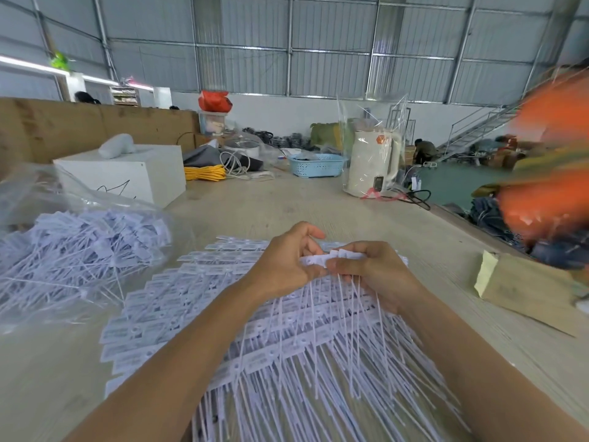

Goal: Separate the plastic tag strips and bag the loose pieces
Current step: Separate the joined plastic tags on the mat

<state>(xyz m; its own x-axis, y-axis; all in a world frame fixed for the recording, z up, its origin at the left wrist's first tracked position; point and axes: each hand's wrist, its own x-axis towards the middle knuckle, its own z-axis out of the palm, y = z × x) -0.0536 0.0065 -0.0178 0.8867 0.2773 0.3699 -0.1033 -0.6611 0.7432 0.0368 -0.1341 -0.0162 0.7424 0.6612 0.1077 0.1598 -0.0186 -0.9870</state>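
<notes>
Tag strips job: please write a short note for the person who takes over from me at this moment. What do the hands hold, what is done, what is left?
Left hand and right hand: both pinch one white tag strip, held above the pile.
Pile of joined tag strips: lies on the table under the hands, in overlapping rows.
Clear plastic bag: at the left, already holds many loose tags.
Left to do: separate the held strip, bag its pieces, then the rest of the pile.
</notes>
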